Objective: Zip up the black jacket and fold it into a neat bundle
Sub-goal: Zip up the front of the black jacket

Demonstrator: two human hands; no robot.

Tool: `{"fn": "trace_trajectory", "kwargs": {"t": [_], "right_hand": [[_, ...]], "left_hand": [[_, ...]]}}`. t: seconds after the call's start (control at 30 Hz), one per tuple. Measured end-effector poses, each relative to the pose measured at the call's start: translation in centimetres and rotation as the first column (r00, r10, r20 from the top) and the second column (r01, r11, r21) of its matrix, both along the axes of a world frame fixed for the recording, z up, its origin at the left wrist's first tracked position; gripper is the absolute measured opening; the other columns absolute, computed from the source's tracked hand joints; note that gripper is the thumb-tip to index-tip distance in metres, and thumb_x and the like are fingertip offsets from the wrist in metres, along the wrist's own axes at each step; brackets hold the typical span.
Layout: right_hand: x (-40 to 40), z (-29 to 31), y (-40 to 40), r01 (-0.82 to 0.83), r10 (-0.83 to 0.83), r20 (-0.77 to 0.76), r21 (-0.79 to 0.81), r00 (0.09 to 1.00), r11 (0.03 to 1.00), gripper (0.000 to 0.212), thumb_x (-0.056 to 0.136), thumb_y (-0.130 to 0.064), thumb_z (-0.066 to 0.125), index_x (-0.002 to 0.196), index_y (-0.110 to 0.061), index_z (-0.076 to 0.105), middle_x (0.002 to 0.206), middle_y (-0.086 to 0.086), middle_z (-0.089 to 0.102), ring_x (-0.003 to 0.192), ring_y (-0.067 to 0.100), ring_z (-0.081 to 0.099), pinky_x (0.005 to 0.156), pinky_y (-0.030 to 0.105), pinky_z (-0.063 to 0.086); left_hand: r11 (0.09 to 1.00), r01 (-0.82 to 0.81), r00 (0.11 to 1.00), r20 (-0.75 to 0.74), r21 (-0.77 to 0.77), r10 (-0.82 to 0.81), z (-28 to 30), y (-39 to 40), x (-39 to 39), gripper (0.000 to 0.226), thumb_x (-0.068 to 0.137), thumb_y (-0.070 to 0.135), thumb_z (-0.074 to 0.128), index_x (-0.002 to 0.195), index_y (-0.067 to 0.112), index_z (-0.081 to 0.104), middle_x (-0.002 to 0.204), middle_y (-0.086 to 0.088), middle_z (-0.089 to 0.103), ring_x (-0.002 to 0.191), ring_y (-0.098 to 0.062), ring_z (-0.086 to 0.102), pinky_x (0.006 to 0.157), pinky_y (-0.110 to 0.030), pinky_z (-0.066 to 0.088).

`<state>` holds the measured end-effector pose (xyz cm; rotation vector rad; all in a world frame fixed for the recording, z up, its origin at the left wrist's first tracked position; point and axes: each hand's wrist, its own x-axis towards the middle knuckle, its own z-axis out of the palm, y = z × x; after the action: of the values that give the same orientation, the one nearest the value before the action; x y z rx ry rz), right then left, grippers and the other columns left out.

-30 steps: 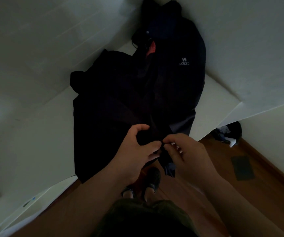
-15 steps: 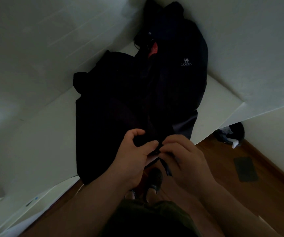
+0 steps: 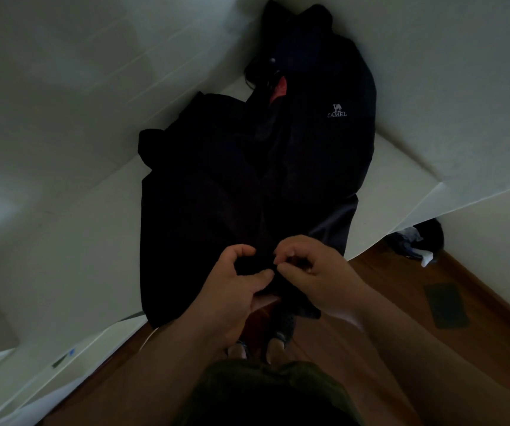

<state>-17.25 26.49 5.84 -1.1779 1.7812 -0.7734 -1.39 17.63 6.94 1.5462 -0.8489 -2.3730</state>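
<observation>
Dim light falls on the white surface (image 3: 72, 241) spreading ahead of and left of my grip, white walls (image 3: 447, 87) rising beyond it, while reddish wooden floor (image 3: 401, 290) runs below and right of my grip, with a dark mat (image 3: 445, 304) and a small cloth heap (image 3: 416, 241) there.

You have one view only, from the camera on your head, wide-angle and bending straight edges near the frame borders. It looks forward and steeply down over your forearms, close above your left hand (image 3: 232, 290) and right hand (image 3: 315, 272), which fill the lower middle. Past them it takes in the black jacket (image 3: 247, 179) lying on the white table (image 3: 63, 241), with the wooden floor (image 3: 386, 287) and your feet below
</observation>
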Motion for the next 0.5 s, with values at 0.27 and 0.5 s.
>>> {"fn": "trace_trajectory", "kwargs": {"t": [0.27, 0.5], "right_hand": [[-0.5, 0.2, -0.2, -0.23, 0.245, -0.078, 0.167, 0.966, 0.959, 0.017, 0.106, -0.037, 0.055, 0.094, -0.031, 0.064, 0.107, -0.012, 0.054, 0.095, 0.004, 0.053, 0.084, 0.025, 0.045], [-1.8, 1.5, -0.8, -0.233, 0.218, 0.088, 0.228, 0.972, 0.945, 0.016, 0.103, -0.034, 0.065, 0.089, -0.041, 0.064, 0.092, -0.026, 0.063, 0.084, -0.008, 0.058, 0.076, 0.017, 0.042]], "left_hand": [[0.797, 0.336, 0.94, 0.238, -0.502, -0.246, 0.4, 0.0, 1.5, 0.042, 0.091, 0.01, 0.076, 0.111, 0.042, 0.056, 0.107, 0.002, 0.07, 0.09, -0.014, 0.074, 0.076, -0.042, 0.066], [0.594, 0.446, 0.895, 0.354, -0.669, -0.273, 1.5, -0.5, 1.2, 0.041, 0.091, 0.019, 0.075, 0.113, 0.042, 0.049, 0.088, 0.0, 0.068, 0.072, -0.025, 0.068, 0.062, -0.049, 0.057]]}}
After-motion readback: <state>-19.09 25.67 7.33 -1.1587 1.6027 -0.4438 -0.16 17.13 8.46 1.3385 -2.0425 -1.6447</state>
